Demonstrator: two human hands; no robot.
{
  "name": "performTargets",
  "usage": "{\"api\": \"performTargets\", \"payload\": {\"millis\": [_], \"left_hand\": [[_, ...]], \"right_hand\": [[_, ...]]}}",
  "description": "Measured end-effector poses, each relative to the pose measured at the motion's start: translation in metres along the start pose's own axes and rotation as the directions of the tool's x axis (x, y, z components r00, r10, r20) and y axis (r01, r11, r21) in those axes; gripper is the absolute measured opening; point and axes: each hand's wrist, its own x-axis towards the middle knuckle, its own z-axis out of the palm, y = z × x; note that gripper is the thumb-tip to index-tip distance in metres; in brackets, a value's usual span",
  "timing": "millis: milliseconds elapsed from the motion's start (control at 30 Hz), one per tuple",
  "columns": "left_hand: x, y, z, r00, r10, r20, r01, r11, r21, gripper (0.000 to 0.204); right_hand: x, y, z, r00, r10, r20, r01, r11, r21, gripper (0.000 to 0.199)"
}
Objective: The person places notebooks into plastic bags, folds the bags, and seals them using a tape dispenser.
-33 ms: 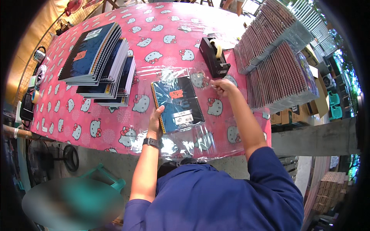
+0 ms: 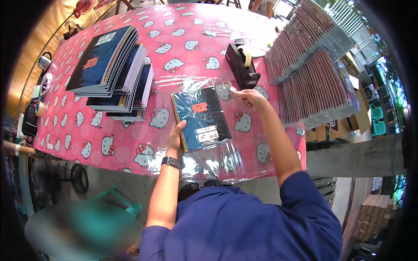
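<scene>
A spiral notebook (image 2: pixel 201 117) with a dark blue and black cover, orange lettering and a white label lies on clear plastic film (image 2: pixel 228 158). My left hand (image 2: pixel 175 138) grips its lower left edge, thumb on the cover and the other fingers hidden. To the right of the notebook's top corner, my right hand (image 2: pixel 251 98) is closed in a pinch above the film. What sits between those fingertips is too small and shiny to make out. Beyond that hand stands a black tape dispenser (image 2: pixel 242 65) with a roll of tape.
Several similar notebooks (image 2: pixel 102 61) are stacked at the left on the pink patterned tablecloth (image 2: pixel 174 48). Tall stacks of wrapped spiral notebooks (image 2: pixel 315 91) rise at the right edge. Cardboard boxes (image 2: pixel 335 130) sit beyond them. A green stool (image 2: pixel 119 200) stands below at the left.
My right hand has shifted slightly left, toward the notebook's top corner. The left hand keeps its hold and the notebook has barely moved.
</scene>
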Motion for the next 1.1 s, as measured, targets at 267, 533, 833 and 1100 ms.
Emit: {"api": "performTargets", "payload": {"millis": [267, 533, 833, 1100], "left_hand": [[-0.002, 0.005, 0.007, 0.999, -0.022, 0.044, 0.025, 0.996, -0.085, 0.037], [0.001, 0.004, -0.010, 0.987, -0.121, 0.109, 0.138, 0.978, -0.160, 0.047], [-0.046, 0.049, 0.148, 0.967, 0.106, 0.233, -0.039, 0.961, -0.275, 0.046], [-0.025, 0.076, 0.261, 0.737, 0.389, 0.553, -0.361, 0.918, -0.164, 0.060]], "right_hand": [[-0.121, 0.020, 0.111, 0.949, -0.277, 0.154, 0.303, 0.652, -0.695, 0.051], [-0.126, 0.062, 0.076, 0.683, -0.718, -0.130, 0.311, 0.448, -0.838, 0.073], [-0.178, 0.002, 0.073, 0.317, -0.913, -0.257, 0.280, 0.349, -0.894, 0.085], [-0.289, -0.041, -0.055, 0.332, -0.841, -0.426, 0.889, 0.430, -0.157, 0.081]]}}
